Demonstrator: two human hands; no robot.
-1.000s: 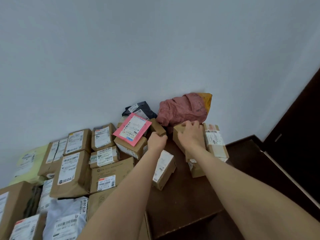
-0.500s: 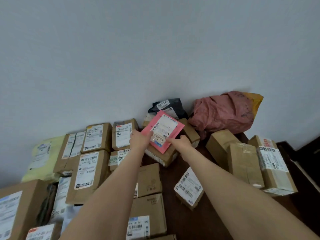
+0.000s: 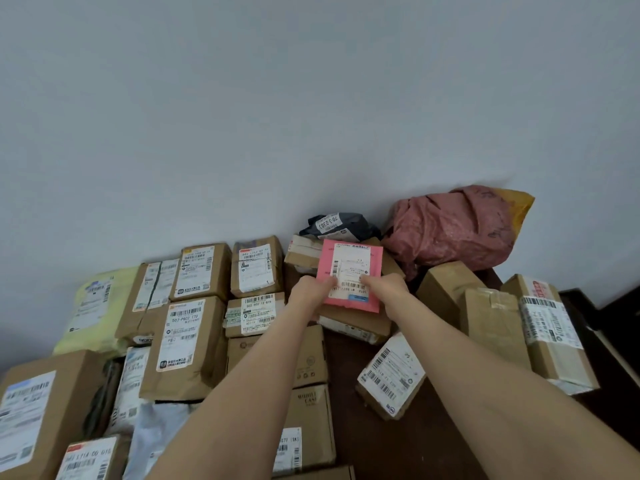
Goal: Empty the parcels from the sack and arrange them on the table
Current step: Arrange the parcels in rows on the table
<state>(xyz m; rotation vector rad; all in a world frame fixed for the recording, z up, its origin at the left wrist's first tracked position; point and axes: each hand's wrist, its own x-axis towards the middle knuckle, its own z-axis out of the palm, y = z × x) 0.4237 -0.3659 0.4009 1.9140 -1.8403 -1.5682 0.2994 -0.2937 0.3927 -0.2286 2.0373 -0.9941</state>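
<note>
A flat pink parcel [image 3: 353, 261] with a white label lies on top of a brown box [image 3: 356, 323] near the wall. My left hand [image 3: 310, 289] grips its left edge and my right hand [image 3: 384, 285] pinches its lower right part. The crumpled pink sack [image 3: 450, 230] with a yellow patch lies against the wall at the back right. Several brown cardboard parcels [image 3: 194, 344] stand in rows on the dark table [image 3: 426, 441] to the left.
Brown boxes [image 3: 495, 323] stand at the right near the table edge, one with a long white label [image 3: 550, 323]. A labelled box [image 3: 391, 375] lies tilted in the middle. A dark bag parcel [image 3: 339, 223] and a pale yellow bag [image 3: 93, 306] sit by the wall.
Both hands left the brown boxes at the right and took hold of the pink parcel. It has been turned from a slant to nearly square with the rows. The view swung left.
</note>
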